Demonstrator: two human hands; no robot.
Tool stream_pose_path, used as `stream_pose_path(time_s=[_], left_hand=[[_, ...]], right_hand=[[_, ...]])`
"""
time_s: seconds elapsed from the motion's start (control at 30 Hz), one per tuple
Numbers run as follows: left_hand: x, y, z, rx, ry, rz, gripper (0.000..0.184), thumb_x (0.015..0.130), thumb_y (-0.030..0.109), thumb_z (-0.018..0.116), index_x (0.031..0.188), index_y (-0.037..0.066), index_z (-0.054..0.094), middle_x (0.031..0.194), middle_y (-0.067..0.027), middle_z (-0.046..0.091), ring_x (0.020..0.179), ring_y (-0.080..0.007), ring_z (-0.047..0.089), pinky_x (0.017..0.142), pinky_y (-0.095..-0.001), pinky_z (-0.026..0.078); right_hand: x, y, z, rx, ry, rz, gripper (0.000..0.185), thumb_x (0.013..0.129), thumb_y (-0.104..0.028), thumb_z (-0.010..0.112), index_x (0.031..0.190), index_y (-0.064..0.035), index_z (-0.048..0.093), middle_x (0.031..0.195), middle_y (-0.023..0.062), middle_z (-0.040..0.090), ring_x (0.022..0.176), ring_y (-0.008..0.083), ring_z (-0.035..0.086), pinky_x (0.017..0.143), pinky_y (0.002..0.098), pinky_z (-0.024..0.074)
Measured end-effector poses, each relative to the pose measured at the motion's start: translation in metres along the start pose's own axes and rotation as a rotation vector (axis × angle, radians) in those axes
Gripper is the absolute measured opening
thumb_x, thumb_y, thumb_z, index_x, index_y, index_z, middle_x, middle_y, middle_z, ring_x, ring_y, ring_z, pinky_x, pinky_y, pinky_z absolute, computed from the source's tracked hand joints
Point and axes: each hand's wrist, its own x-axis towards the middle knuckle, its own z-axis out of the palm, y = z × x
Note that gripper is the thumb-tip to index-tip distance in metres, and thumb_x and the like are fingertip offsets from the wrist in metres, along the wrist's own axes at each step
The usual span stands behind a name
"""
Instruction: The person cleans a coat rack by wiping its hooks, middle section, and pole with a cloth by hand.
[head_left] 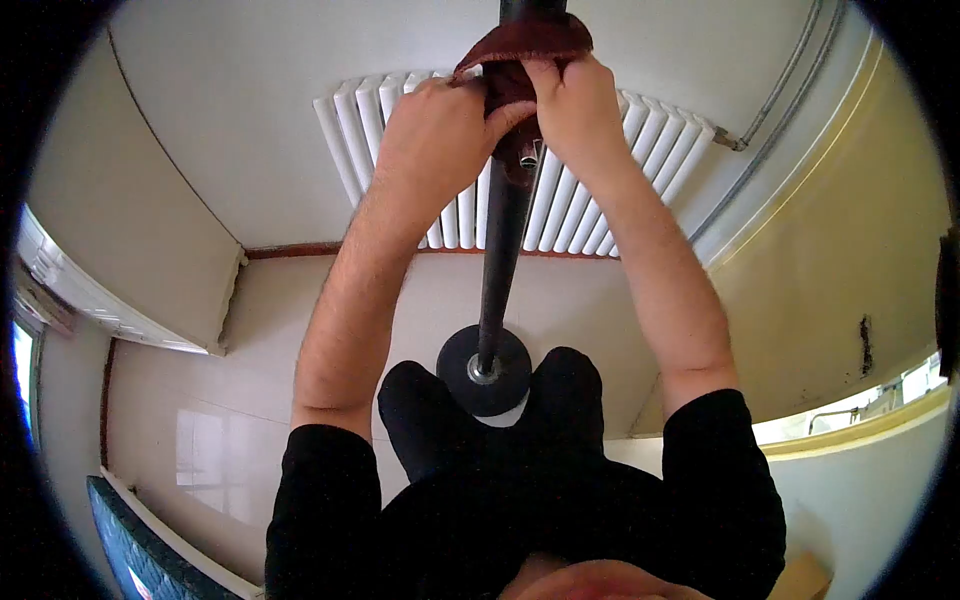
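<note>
A dark red cloth is wrapped around the upper part of a black upright pole. My left hand closes on the cloth from the left, its thumb lying across the front of the pole. From the right, my right hand pinches the cloth a little higher, thumb pointing up and inward. Just below the hands, a small shiny metal piece sticks out at the pole. The pole's foot stands in a round black base on the floor, between my knees. Some fingertips are hidden behind the cloth and pole.
A white ribbed radiator stands against the wall behind the pole, with grey pipes rising at its right. A yellowish panel curves along the right side. Glossy pale tiles cover the floor. A blue-patterned object sits at lower left.
</note>
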Motion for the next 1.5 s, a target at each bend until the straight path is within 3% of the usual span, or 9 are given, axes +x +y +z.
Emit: stream_pose_path(time_s=[0.1, 0.23, 0.43, 0.6, 0.77, 0.9, 1.03, 1.27, 1.5], left_hand=[[0.005, -0.001, 0.003, -0.118, 0.112, 0.051, 0.037, 0.087, 0.036, 0.071, 0.087, -0.001, 0.071, 0.084, -0.0199, 0.069, 0.08, -0.0391, 0.066, 0.073, -0.0471, 0.053], [0.018, 0.011, -0.027, -0.097, 0.267, 0.135, 0.032, 0.081, 0.027, 0.077, 0.094, -0.001, 0.071, 0.093, -0.0208, 0.069, 0.087, -0.0398, 0.065, 0.079, -0.0464, 0.052], [0.022, 0.002, -0.05, -0.402, 0.571, 0.16, 0.015, 0.096, 0.007, 0.061, 0.107, -0.002, 0.067, 0.097, -0.0115, 0.072, 0.09, -0.0215, 0.069, 0.082, -0.0341, 0.054], [-0.025, -0.014, -0.016, -0.846, 0.636, -0.089, 0.017, 0.092, -0.004, 0.051, 0.101, 0.0, 0.064, 0.092, -0.0075, 0.069, 0.085, -0.0141, 0.065, 0.076, -0.0288, 0.051], [-0.075, -0.017, 0.053, -1.056, 0.381, -0.426, 0.019, 0.09, -0.002, 0.051, 0.106, 0.001, 0.06, 0.098, -0.0076, 0.066, 0.086, -0.015, 0.063, 0.08, -0.0309, 0.051], [-0.088, -0.011, 0.1, -1.257, 0.248, -0.374, 0.038, 0.095, 0.006, 0.054, 0.133, 0.003, 0.048, 0.123, -0.0104, 0.058, 0.109, -0.0192, 0.059, 0.091, -0.0325, 0.049], [-0.1, 0.001, 0.123, -1.099, 0.087, -0.341, 0.038, 0.098, 0.013, 0.056, 0.134, 0.004, 0.049, 0.126, -0.014, 0.059, 0.118, -0.0261, 0.057, 0.102, -0.0375, 0.044], [-0.09, 0.012, 0.153, -1.283, 0.238, -0.446, 0.046, 0.092, 0.021, 0.066, 0.131, 0.003, 0.051, 0.116, -0.0132, 0.065, 0.108, -0.0214, 0.061, 0.095, -0.035, 0.049], [-0.088, 0.003, 0.144, -0.858, 0.218, -0.29, 0.044, 0.101, 0.031, 0.044, 0.13, -0.002, 0.045, 0.096, -0.0255, 0.063, 0.087, -0.0377, 0.062, 0.08, -0.0398, 0.048]], right_hand=[[-0.004, 0.006, -0.01, 0.047, 0.086, -0.053, 0.022, 0.092, -0.02, 0.06, 0.103, -0.0027, 0.068, 0.095, 0.0246, 0.069, 0.094, 0.0473, 0.063, 0.083, 0.0487, 0.0517], [0.008, 0.009, -0.023, 0.238, 0.201, -0.067, 0.028, 0.098, -0.018, 0.052, 0.108, 0.0038, 0.067, 0.098, 0.0168, 0.073, 0.095, 0.0237, 0.067, 0.088, 0.038, 0.0498], [0.028, 0.002, -0.074, -0.033, 0.552, -0.234, 0.026, 0.093, -0.023, 0.06, 0.104, -0.0001, 0.068, 0.1, 0.0182, 0.071, 0.094, 0.0341, 0.066, 0.087, 0.0428, 0.0519], [-0.042, 0.012, -0.056, 0.744, 0.509, -0.067, 0.04, 0.088, -0.024, 0.069, 0.123, -0.0057, 0.06, 0.123, 0.0147, 0.061, 0.109, 0.029, 0.059, 0.1, 0.0422, 0.0465], [-0.094, 0.031, 0.023, 0.579, 0.041, -0.218, 0.051, 0.073, -0.013, 0.076, 0.119, 0.0009, 0.057, 0.123, 0.0153, 0.06, 0.112, 0.0302, 0.057, 0.098, 0.0398, 0.0439], [-0.067, 0.025, 0.043, 0.156, 0.275, -0.691, 0.044, 0.06, -0.011, 0.077, 0.101, -0.0096, 0.062, 0.102, 0.0117, 0.063, 0.095, 0.0352, 0.06, 0.083, 0.0459, 0.0468], [-0.047, 0.014, 0.022, 0.25, 0.079, -0.779, 0.026, 0.055, -0.007, 0.075, 0.068, -0.0081, 0.053, 0.068, 0.0091, 0.051, 0.066, 0.0313, 0.054, 0.064, 0.0395, 0.0428], [-0.055, 0.0, -0.001, 0.544, -0.109, -0.681, 0.027, 0.047, -0.015, 0.072, 0.064, -0.0112, 0.05, 0.065, 0.0077, 0.05, 0.064, 0.0317, 0.055, 0.057, 0.0377, 0.0439], [-0.102, 0.048, 0.011, 0.889, 0.379, -0.459, 0.017, 0.082, -0.01, 0.07, 0.078, -0.0073, 0.054, 0.073, 0.0087, 0.057, 0.069, 0.0265, 0.058, 0.062, 0.0368, 0.0475]])
